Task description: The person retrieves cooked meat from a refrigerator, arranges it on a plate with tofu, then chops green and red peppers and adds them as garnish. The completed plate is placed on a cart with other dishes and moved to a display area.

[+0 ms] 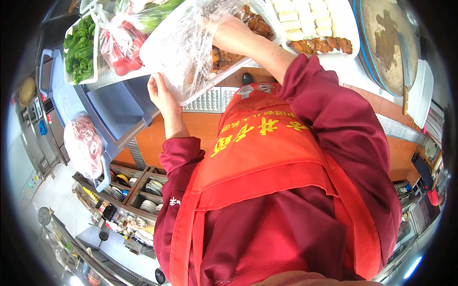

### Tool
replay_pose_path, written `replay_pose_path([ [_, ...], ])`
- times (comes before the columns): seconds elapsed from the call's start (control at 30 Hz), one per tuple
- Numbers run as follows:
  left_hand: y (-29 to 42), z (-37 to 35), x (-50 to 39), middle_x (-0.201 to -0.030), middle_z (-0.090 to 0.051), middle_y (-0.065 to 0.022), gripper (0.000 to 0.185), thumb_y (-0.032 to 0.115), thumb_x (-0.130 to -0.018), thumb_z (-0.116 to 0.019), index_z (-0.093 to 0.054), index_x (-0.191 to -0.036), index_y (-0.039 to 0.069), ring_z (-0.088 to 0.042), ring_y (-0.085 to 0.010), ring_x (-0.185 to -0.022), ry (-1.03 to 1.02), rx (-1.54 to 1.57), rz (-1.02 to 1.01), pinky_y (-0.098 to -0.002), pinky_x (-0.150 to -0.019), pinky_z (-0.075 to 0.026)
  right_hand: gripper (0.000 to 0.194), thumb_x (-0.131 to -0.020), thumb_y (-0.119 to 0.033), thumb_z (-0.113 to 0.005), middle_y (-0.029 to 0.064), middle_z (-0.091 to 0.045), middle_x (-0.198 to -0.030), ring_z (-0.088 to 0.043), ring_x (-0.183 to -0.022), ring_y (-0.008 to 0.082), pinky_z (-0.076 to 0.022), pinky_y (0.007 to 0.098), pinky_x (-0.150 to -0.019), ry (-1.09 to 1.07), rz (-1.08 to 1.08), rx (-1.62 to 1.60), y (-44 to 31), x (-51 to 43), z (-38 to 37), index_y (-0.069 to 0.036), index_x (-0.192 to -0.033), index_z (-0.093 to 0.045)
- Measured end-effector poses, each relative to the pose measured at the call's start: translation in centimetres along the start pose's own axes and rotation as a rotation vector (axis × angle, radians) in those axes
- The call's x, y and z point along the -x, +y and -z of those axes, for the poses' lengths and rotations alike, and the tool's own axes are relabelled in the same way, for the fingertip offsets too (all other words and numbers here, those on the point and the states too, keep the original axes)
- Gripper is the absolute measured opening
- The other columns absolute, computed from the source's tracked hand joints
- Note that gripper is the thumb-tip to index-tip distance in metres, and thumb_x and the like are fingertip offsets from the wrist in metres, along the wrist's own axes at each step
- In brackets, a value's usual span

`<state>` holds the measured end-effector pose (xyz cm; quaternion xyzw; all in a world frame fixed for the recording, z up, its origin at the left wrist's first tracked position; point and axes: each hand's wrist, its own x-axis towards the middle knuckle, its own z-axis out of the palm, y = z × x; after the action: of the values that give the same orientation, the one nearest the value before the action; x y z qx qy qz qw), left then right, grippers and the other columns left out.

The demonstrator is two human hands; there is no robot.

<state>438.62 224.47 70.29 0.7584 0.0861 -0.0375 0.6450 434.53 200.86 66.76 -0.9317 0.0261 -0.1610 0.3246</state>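
Observation:
A white tray (pixel 152 53) with reddish-brown pieces of cooked meat (pixel 259 26) inside sits before me, tilted in view. Clear plastic film (pixel 191 46) lies crumpled over its left and middle parts. My left hand (pixel 162 93) grips the near left corner of this tray, fingers at its rim. Inside the tray, my right hand (pixel 230 34) reaches in beside the meat, its fingers partly under or behind the film; what they hold is hidden. More meat (pixel 225 59) shows below my right wrist.
On the right, a second white tray (pixel 354 21) holds pale rolls (pixel 290 21) and browned meat pieces (pixel 322 45). A cleaver (pixel 405 71) rests on a round chopping board (pixel 372 39). At left are green peppers (pixel 80 50), bagged tomatoes (pixel 123 46) and raw meat (pixel 84 144) on a blue cart (pixel 68 85).

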Motion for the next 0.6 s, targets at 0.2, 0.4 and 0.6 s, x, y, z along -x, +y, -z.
replay_pose_path([
  [0.2,-0.1,0.4,-0.5,-0.104,-0.060,-0.0067,0.032,0.029,-0.092,-0.062,-0.055,-0.109,0.003,-0.054,-0.0141,-0.094,0.037,-0.013,-0.023,-0.0289,-0.083,-0.045,0.024,-0.088,-0.016,-0.047,0.0186,-0.061,-0.103,-0.059,-0.098,0.0352,-0.0515,0.0441,-0.078,0.195,-0.022,-0.097,-0.9,-1.4,-2.6,-0.007,-0.107,-0.057],
  [0.4,-0.5,-0.4,-0.6,-0.103,-0.059,-0.0057,0.033,0.028,-0.091,-0.063,-0.055,-0.108,0.001,-0.054,-0.0130,-0.093,0.057,-0.031,-0.112,-0.0282,-0.083,-0.045,0.027,-0.084,-0.012,-0.051,0.0119,-0.059,-0.112,-0.057,-0.102,0.0302,-0.0484,0.0385,-0.087,-0.027,0.076,0.002,-0.6,0.0,-0.7,-0.011,-0.110,-0.058],
  [0.6,-0.6,-0.7,-0.7,-0.103,-0.059,-0.0067,0.035,0.028,-0.091,-0.064,-0.054,-0.110,0.001,-0.055,-0.0137,-0.093,0.031,-0.013,-0.078,-0.0285,-0.082,-0.046,0.031,-0.076,-0.003,-0.061,0.0113,-0.061,-0.099,-0.059,-0.095,0.0297,-0.0491,0.0388,-0.084,-0.176,-0.077,-0.083,0.1,3.5,4.1,-0.010,-0.105,-0.058],
])
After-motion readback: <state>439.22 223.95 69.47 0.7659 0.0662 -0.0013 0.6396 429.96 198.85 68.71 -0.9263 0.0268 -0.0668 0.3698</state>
